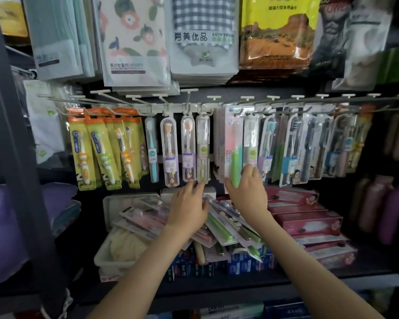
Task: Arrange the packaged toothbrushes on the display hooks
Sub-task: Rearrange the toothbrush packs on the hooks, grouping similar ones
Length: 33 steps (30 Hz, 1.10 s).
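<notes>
A row of display hooks (pixel 189 107) carries hanging packaged toothbrushes, yellow-and-orange packs (pixel 101 146) at the left and clear cases (pixel 169 148) in the middle. My right hand (pixel 247 189) grips the bottom of a hanging pack with a green toothbrush (pixel 234 148) on a pink card. My left hand (pixel 189 203) reaches over a loose pile of packaged toothbrushes (pixel 219 224) on the shelf, with its fingertips just under the clear cases. Whether it holds a pack is hidden by the back of the hand.
A white tray (pixel 108 256) sits at the left of the pile. Pink boxes (pixel 309 222) are stacked at the right, blue boxes (pixel 194 265) in front. Packaged towels (pixel 134 42) hang above the hooks. A dark upright post (pixel 14 134) stands at the left.
</notes>
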Each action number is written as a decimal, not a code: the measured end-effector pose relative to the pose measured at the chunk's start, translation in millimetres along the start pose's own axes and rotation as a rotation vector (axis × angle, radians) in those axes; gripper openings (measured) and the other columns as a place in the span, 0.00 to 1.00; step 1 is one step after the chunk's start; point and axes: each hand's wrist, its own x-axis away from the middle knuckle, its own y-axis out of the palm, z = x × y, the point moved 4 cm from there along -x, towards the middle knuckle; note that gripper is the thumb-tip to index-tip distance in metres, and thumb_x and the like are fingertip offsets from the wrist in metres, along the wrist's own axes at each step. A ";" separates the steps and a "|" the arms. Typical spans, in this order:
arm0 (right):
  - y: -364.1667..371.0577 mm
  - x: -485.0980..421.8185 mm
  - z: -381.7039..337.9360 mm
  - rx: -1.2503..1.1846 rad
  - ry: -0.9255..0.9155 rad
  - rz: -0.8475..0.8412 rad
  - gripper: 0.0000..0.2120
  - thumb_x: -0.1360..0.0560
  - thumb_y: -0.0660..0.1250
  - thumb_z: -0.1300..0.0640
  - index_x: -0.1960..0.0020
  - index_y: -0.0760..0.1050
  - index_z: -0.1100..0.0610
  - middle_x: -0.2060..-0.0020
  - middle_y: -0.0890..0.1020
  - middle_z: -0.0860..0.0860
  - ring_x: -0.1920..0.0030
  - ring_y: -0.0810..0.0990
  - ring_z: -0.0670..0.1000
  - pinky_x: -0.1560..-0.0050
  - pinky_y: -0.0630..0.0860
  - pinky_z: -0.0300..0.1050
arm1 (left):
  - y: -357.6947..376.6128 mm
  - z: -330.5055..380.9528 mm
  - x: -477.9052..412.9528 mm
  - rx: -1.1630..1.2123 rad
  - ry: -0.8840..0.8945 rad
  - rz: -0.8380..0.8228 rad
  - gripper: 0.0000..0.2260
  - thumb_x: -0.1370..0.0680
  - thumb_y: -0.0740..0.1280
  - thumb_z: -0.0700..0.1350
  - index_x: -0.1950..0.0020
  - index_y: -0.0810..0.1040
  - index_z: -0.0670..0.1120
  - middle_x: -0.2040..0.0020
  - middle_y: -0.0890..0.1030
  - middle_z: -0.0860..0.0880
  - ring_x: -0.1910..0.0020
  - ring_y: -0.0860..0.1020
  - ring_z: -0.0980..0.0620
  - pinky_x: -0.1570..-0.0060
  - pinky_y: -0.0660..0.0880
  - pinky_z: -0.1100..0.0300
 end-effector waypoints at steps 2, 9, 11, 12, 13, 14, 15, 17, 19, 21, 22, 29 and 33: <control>-6.3 -15.5 0.8 -0.084 0.031 0.053 0.31 0.27 0.67 0.46 0.35 0.62 0.66 0.43 0.72 0.59 0.41 0.71 0.58 0.46 0.73 0.49 | -4.4 6.6 -6.8 0.032 -0.008 0.052 0.24 0.20 0.59 0.48 0.25 0.58 0.47 0.28 0.65 0.46 0.33 0.67 0.46 0.35 0.66 0.53; -2.6 -56.5 -5.6 -0.196 0.039 -0.043 0.25 0.26 0.67 0.49 0.39 0.61 0.62 0.45 0.73 0.59 0.49 0.76 0.59 0.52 0.77 0.54 | -24.7 3.0 -25.6 0.154 -0.071 0.194 0.24 0.21 0.61 0.44 0.25 0.60 0.46 0.31 0.69 0.46 0.36 0.70 0.48 0.37 0.70 0.53; -4.0 -59.2 -6.6 -0.237 0.019 -0.042 0.17 0.25 0.65 0.54 0.44 0.61 0.61 0.49 0.74 0.59 0.55 0.77 0.59 0.62 0.75 0.51 | -28.1 3.1 -25.4 0.143 -0.068 0.212 0.24 0.21 0.61 0.44 0.26 0.60 0.46 0.30 0.68 0.46 0.36 0.70 0.48 0.37 0.70 0.53; -4.9 -59.5 -6.6 -0.257 0.014 -0.042 0.15 0.24 0.64 0.55 0.45 0.61 0.61 0.50 0.73 0.59 0.57 0.77 0.58 0.65 0.73 0.49 | -28.7 3.2 -24.9 0.133 -0.066 0.217 0.24 0.21 0.61 0.45 0.25 0.60 0.46 0.30 0.67 0.47 0.35 0.70 0.48 0.36 0.70 0.54; -5.9 -59.1 -6.4 -0.268 0.004 -0.043 0.15 0.24 0.64 0.56 0.45 0.61 0.61 0.51 0.73 0.58 0.58 0.76 0.58 0.66 0.71 0.47 | -28.9 3.3 -24.4 0.122 -0.064 0.220 0.24 0.21 0.61 0.45 0.26 0.60 0.46 0.30 0.67 0.47 0.35 0.69 0.48 0.36 0.69 0.55; -6.3 -59.2 -5.8 -0.278 -0.009 -0.049 0.15 0.24 0.63 0.55 0.45 0.61 0.61 0.52 0.72 0.58 0.58 0.75 0.57 0.67 0.69 0.46 | -28.6 3.5 -24.1 0.114 -0.063 0.220 0.24 0.21 0.61 0.45 0.25 0.60 0.46 0.30 0.67 0.47 0.34 0.69 0.49 0.36 0.68 0.56; -7.8 -58.8 -5.6 -0.291 -0.020 -0.060 0.16 0.24 0.63 0.55 0.44 0.61 0.62 0.52 0.71 0.58 0.58 0.74 0.56 0.67 0.68 0.44 | -28.1 3.9 -23.8 0.109 -0.063 0.217 0.24 0.21 0.61 0.45 0.25 0.60 0.46 0.29 0.67 0.47 0.34 0.69 0.49 0.36 0.67 0.56; -12.2 -59.6 -4.7 -0.312 -0.034 -0.098 0.20 0.24 0.64 0.56 0.40 0.61 0.64 0.49 0.72 0.59 0.58 0.71 0.53 0.70 0.65 0.39 | -26.6 5.4 -23.8 0.107 -0.066 0.203 0.24 0.21 0.61 0.45 0.25 0.59 0.46 0.29 0.66 0.46 0.34 0.69 0.48 0.35 0.68 0.55; -17.6 -60.5 -3.9 -0.247 -0.083 -0.143 0.26 0.25 0.65 0.60 0.32 0.57 0.64 0.42 0.71 0.59 0.53 0.74 0.54 0.64 0.72 0.38 | -25.0 9.5 -24.6 0.108 -0.052 0.190 0.24 0.21 0.61 0.45 0.25 0.59 0.45 0.29 0.66 0.46 0.35 0.69 0.48 0.35 0.68 0.53; -22.7 -59.0 -5.8 -0.140 -0.157 -0.206 0.32 0.26 0.65 0.62 0.27 0.52 0.61 0.37 0.68 0.59 0.44 0.75 0.58 0.52 0.76 0.45 | -24.6 16.8 -26.0 0.109 -0.028 0.196 0.25 0.21 0.61 0.45 0.25 0.60 0.45 0.29 0.66 0.46 0.35 0.70 0.48 0.35 0.69 0.54; -24.2 -56.7 -7.5 -0.110 -0.184 -0.256 0.33 0.26 0.64 0.62 0.26 0.52 0.60 0.37 0.68 0.60 0.43 0.75 0.59 0.48 0.76 0.47 | -25.0 21.0 -26.6 0.107 -0.015 0.204 0.25 0.21 0.61 0.45 0.25 0.60 0.45 0.29 0.67 0.46 0.35 0.70 0.48 0.36 0.68 0.54; -19.6 -24.8 1.7 -0.053 -0.216 -0.615 0.31 0.29 0.66 0.66 0.32 0.53 0.58 0.65 0.72 0.51 0.70 0.72 0.48 0.72 0.66 0.38 | -21.4 31.6 -17.0 0.069 -0.031 0.214 0.16 0.21 0.61 0.46 0.34 0.67 0.44 0.39 0.72 0.46 0.44 0.73 0.49 0.52 0.71 0.59; -6.9 -6.3 22.7 -0.041 -0.183 -0.804 0.26 0.29 0.66 0.64 0.36 0.57 0.56 0.59 0.75 0.55 0.66 0.74 0.52 0.68 0.72 0.43 | -8.9 27.9 -8.8 0.034 -0.044 0.174 0.17 0.21 0.59 0.46 0.32 0.66 0.46 0.39 0.71 0.46 0.46 0.73 0.50 0.57 0.71 0.62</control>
